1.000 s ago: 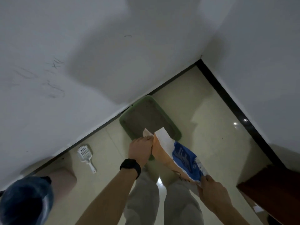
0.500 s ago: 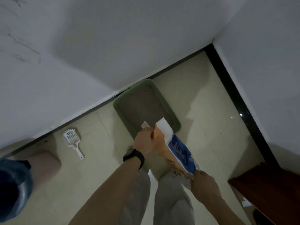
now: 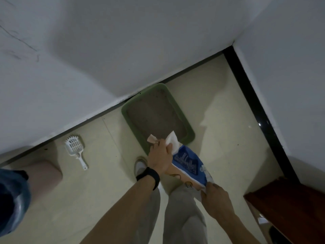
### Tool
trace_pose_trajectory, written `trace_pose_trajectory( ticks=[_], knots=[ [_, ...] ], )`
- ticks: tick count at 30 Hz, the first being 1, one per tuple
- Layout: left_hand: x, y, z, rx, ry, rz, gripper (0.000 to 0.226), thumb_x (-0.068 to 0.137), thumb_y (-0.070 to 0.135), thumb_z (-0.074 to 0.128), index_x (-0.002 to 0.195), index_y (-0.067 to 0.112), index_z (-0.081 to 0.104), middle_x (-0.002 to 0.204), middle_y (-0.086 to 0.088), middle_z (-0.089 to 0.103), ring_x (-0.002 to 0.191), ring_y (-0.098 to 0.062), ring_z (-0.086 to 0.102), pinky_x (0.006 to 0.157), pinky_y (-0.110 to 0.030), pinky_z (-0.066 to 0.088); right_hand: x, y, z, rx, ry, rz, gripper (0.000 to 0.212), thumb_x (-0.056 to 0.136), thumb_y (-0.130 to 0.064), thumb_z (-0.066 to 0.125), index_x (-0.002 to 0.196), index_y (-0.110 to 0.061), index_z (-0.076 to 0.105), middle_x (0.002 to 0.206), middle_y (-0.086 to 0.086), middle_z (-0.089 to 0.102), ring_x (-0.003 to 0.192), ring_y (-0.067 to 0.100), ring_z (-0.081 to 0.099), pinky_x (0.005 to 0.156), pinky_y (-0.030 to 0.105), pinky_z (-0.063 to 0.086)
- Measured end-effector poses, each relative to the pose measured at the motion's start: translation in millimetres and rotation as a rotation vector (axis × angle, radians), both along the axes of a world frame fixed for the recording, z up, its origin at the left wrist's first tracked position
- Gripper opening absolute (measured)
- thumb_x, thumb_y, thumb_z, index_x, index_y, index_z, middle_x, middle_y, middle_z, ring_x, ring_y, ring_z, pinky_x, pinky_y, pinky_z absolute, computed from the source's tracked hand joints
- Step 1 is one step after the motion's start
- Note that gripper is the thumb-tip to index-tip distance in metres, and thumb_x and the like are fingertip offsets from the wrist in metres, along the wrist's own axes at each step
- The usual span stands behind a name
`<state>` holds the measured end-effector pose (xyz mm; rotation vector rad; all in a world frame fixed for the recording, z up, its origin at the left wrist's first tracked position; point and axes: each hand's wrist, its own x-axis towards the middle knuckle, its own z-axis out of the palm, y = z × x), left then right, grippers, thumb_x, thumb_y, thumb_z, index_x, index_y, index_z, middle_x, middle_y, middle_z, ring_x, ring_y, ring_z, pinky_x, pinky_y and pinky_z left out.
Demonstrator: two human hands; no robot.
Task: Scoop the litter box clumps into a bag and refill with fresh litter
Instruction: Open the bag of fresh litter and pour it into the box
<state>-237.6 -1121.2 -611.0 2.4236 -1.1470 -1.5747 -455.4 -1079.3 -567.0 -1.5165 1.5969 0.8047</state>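
Corner of a tiled room: a person stands w/ both feet just short of a green litter box [image 3: 190,133], tipping a blue-white-orange litter bag [image 3: 188,161] mouth-down over the box's near right corner. The left hand [image 3: 159,158], w/ a black band [image 3: 149,176] on the wrist & a ring on one finger, grips the bag's folded white top. The right hand [image 3: 217,199] pinches the bag's bottom corner.

The box lies at an angle, far corner against the black skirting [image 3: 255,110] at the wall's foot, w/ grey litter spread flat inside. Can't tell if grains are falling.

Edges: skirting runs along both walls & meets in the corner beyond the box. There is bare tile btwn the box's right rim & the right-hand skirting. A narrower strip lies btwn the box & a white slotted scoop [image 3: 74,147], which lies flat nr the left wall, well apart from the box. A dark wooden unit [image 3: 290,208] closes the lower right. A blue plastic bag [image 3: 12,198] & a pale pink rounded object [image 3: 44,171] crowd the lower left.

Count: 1 box, 1 scoop, 1 litter bag, 2 hands on it.
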Motion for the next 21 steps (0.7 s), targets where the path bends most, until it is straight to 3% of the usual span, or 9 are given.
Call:
trace_pose_trajectory(
  ticks=[2,6,9,13,19,21],
  knots=[
    [-7,7,-9,-0.084,-0.183,-0.214,0.028,0.105,0.032,0.04,0.125,0.015,0.049,0.131,-0.008,0.053,0.115,-0.026,0.05,0.094,-0.039,0.045,4,-4,-3,-0.026,-0.016,-0.024,0.039,0.099,-0.033,0.046,0.132,-0.012,0.049,0.107,0.0,0.067,0.087,0.013,0.064,0.078,0.024,0.054],
    [-13,13,-20,-0.144,-0.275,-0.29,0.031,0.104,0.028,0.041,0.134,0.025,0.048,0.142,-0.002,0.046,0.121,-0.026,0.044,0.095,-0.038,0.038,10,-9,-4,-0.047,-0.007,-0.059,0.016,0.1,-0.035,0.045,0.101,-0.021,0.053,0.101,0.001,0.067,0.08,0.013,0.06,0.074,0.024,0.05],
    [-12,20,-28,-0.138,-0.219,-0.296,0.036,0.105,0.029,0.038,0.139,0.024,0.045,0.151,-0.001,0.039,0.13,-0.028,0.039,0.102,-0.042,0.039,14,-11,-8,-0.069,-0.007,-0.094,0.02,0.1,-0.036,0.045,0.087,-0.022,0.048,0.091,-0.002,0.063,0.08,0.013,0.062,0.074,0.025,0.052],
    [-14,21,-36,-0.14,-0.118,-0.284,0.032,0.104,0.027,0.04,0.135,0.023,0.047,0.155,0.003,0.032,0.135,-0.026,0.035,0.105,-0.042,0.042,19,-15,-12,-0.063,-0.021,-0.083,0.023,0.102,-0.035,0.042,0.084,-0.021,0.046,0.084,-0.005,0.057,0.074,0.011,0.056,0.067,0.02,0.044],
    [-11,11,-43,-0.126,-0.095,-0.249,0.035,0.106,0.027,0.036,0.14,0.022,0.043,0.152,-0.001,0.036,0.134,-0.027,0.037,0.105,-0.04,0.043,27,-21,-6,-0.06,-0.043,0.028,0.028,0.103,-0.038,0.037,0.08,-0.024,0.041,0.078,-0.007,0.051,0.067,0.009,0.049,0.064,0.02,0.042],
    [-5,8,-44,-0.119,-0.094,-0.188,0.032,0.106,0.029,0.035,0.136,0.021,0.044,0.147,-0.005,0.042,0.128,-0.03,0.042,0.102,-0.041,0.044,32,-22,-3,0.015,-0.023,0.114,0.027,0.103,-0.038,0.035,0.082,-0.022,0.043,0.084,-0.002,0.058,0.07,0.011,0.049,0.065,0.02,0.043]
  ],
)
